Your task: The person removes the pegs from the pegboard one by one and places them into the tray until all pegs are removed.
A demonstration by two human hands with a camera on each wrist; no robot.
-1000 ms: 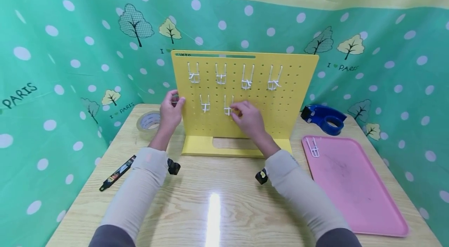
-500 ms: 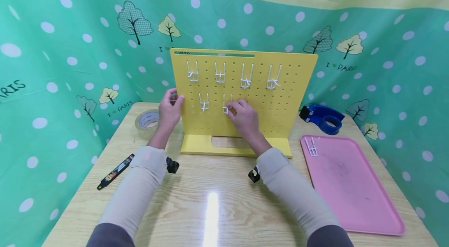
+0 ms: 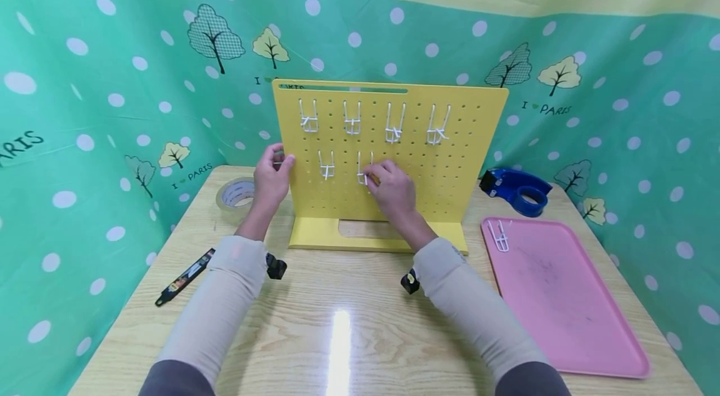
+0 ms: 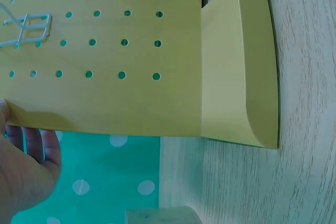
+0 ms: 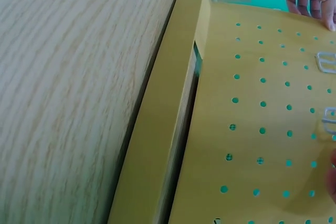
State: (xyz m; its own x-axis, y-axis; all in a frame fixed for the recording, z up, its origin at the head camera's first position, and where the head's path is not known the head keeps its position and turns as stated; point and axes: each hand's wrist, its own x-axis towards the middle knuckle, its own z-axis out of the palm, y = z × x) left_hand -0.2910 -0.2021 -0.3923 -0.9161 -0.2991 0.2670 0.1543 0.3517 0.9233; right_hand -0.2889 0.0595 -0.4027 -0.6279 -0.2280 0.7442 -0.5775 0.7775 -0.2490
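A yellow pegboard (image 3: 439, 177) stands upright on its base. White wire hooks hang on it: several in the upper row, such as one hook (image 3: 352, 126), and two in the lower row. My left hand (image 3: 271, 180) grips the board's left edge; in the left wrist view the thumb (image 4: 4, 109) lies on the front and the fingers reach behind. With thumb and fingertips my right hand (image 3: 396, 196) pinches the lower end of the right-hand lower hook (image 3: 360, 176), partly covering it. The left lower hook (image 3: 326, 170) hangs beside it.
A pink tray (image 3: 568, 308) on the right bears another white hook (image 3: 500, 238). Behind it lies a blue tape dispenser (image 3: 517, 190). On the left are a roll of clear tape (image 3: 227, 196) and a black, narrow packaged item (image 3: 185, 277). A patterned curtain surrounds the wooden table (image 3: 304, 321).
My right hand has shifted slightly left, its fingertips closing in on the lower end of the right-hand lower hook. The left hand stays on the board's edge. The head view has moved a little.
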